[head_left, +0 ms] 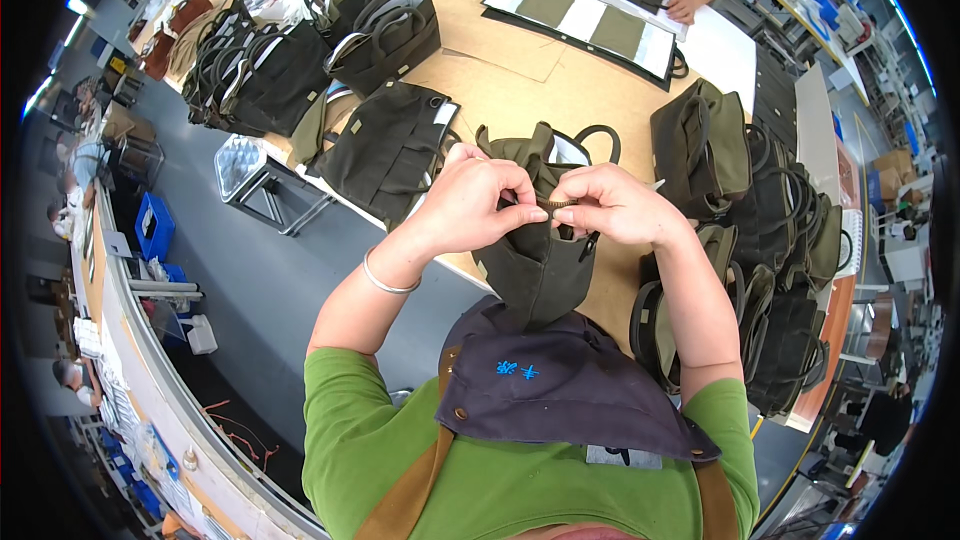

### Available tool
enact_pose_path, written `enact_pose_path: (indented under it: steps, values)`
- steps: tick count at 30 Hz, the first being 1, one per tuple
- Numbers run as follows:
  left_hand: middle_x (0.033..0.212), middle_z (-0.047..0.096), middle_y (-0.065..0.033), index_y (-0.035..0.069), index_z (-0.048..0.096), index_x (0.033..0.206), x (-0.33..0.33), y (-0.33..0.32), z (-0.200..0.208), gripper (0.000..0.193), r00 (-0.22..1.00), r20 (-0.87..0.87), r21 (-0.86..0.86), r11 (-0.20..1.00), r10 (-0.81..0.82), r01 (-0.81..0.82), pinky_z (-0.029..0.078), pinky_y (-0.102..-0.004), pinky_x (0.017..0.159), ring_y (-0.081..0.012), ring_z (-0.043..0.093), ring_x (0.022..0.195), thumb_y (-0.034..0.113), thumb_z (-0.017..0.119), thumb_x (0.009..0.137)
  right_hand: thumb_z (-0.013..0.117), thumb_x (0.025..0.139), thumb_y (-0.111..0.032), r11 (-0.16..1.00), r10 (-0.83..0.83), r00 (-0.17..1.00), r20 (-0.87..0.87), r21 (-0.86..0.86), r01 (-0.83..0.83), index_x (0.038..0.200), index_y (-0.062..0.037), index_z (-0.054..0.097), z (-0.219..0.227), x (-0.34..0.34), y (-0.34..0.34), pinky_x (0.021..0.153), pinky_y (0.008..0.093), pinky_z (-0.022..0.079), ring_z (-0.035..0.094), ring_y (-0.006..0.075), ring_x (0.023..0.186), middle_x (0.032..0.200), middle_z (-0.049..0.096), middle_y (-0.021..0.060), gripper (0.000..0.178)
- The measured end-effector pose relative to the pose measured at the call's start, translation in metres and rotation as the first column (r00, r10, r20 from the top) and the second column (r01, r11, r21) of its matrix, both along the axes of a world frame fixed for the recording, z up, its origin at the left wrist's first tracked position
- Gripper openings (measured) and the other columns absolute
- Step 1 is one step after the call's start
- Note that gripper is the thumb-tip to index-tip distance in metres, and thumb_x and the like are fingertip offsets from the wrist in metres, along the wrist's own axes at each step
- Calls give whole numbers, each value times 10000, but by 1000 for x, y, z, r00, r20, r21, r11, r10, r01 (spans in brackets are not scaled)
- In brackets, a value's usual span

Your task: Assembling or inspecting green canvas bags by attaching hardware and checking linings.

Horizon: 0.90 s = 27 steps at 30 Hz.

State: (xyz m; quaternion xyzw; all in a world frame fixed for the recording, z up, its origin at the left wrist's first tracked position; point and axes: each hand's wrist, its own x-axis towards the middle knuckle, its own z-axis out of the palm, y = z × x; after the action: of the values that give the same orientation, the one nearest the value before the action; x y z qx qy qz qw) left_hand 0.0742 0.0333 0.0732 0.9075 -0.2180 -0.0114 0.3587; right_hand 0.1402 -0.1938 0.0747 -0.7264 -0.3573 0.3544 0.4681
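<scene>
Upright at the table's near edge stands a dark olive tote bag, close against my apron. Above its top opening, my left hand pinches one end of a brass-coloured zipper between thumb and forefinger. My right hand pinches the same zipper a little to the right, its fingertips almost touching the left ones. The fingers partly cover the zipper, so I cannot tell whether a slider is there. A dark loop handle and a white lining show behind my hands.
Flat to the left lies another dark bag. Groups of finished-looking bags stand at the back left, and more bags crowd the right. Across the wooden table, a co-worker's hand rests near a striped fabric panel.
</scene>
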Motion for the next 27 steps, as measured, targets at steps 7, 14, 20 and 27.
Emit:
enact_pose_path:
  steps: [7, 14, 20, 27]
  values:
    - [729, 653, 47, 146, 673, 761, -2, -3, 3, 161, 998, -35, -68, 996, 55, -57, 296, -315, 877, -117, 561, 665, 253, 791, 786, 636, 897, -103, 1000, 4, 999, 38, -2, -4, 921, -8, 679, 4, -2, 0, 607, 267, 509, 635, 106, 678, 810, 624, 43, 107]
    - [736, 626, 18, 105, 674, 848, -8, -7, -2, 131, 992, 121, -29, 999, 22, -18, 286, -326, 852, -155, 551, 701, 192, 762, 805, 662, 857, -110, 1000, 8, 974, 224, 4, -9, 897, -6, 677, 2, -4, 1, 584, 276, 501, 632, 153, 637, 783, 620, 53, 112]
    - [752, 590, -9, 81, 652, 847, -17, -6, -6, 75, 983, 157, -64, 994, 92, -83, 282, -340, 861, -180, 544, 727, 110, 714, 818, 723, 808, -142, 897, -440, 884, 158, 121, 425, 861, -39, 621, 17, -40, 4, 563, 305, 496, 581, 173, 580, 790, 608, 40, 154]
    - [738, 581, -1, 103, 639, 835, -22, -6, -6, 72, 978, 189, -72, 994, 91, -79, 288, -362, 858, -189, 564, 730, 113, 706, 811, 825, 741, -221, 882, -462, 783, 417, 126, 453, 814, -80, 673, -9, -62, 12, 545, 296, 455, 548, 145, 580, 710, 633, 21, 219]
